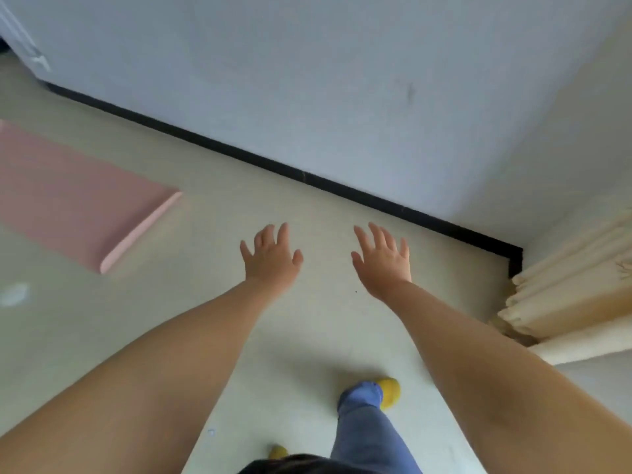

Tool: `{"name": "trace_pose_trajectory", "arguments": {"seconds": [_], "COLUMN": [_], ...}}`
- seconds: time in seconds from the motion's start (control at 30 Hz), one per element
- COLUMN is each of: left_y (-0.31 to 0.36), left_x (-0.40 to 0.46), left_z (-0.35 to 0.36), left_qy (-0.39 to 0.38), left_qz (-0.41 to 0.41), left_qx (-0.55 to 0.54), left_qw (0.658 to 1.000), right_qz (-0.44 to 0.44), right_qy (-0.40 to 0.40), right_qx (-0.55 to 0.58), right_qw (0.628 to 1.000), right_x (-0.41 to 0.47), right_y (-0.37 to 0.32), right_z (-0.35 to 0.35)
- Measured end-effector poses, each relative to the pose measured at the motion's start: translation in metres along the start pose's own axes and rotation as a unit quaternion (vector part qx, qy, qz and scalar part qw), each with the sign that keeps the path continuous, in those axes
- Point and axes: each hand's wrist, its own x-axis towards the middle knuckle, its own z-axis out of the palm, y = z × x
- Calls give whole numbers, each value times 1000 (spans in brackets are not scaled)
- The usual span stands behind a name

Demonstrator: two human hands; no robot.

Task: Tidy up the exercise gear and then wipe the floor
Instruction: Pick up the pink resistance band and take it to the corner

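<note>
A pink exercise mat [71,196] lies flat on the pale floor [212,234] at the left, its near short edge thick and rounded. Both my arms stretch forward over the floor. My left hand [272,256] is held out with fingers spread and holds nothing; it is well to the right of the mat. My right hand [383,260] is beside it, fingers also spread and empty. Neither hand touches anything.
A white wall [307,80] with a black skirting strip [307,177] runs diagonally ahead to a corner at the right. Cream curtains [567,295] hang at the right edge. My leg in blue trousers and a yellow slipper [390,391] stand below the hands.
</note>
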Motion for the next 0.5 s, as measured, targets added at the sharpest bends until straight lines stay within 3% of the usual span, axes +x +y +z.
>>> {"name": "trace_pose_trajectory", "arguments": {"seconds": [0.13,0.3,0.5], "left_y": [-114,-235,-312], "left_x": [-56,-107,-122], "left_z": [-18,-39,-48], "left_qy": [12,44,58], "left_qz": [-97,-273,-344], "left_qx": [13,-22,-59], "left_qw": [995,961,935], "right_qz": [-118,-267,-389], "right_qy": [-20,-34,-53], "right_qx": [-15,-38,-108], "right_qw": [993,962,913], "right_x": [-8,-18,3], "right_y": [-111,-239,-342], "right_z": [9,15,30]}}
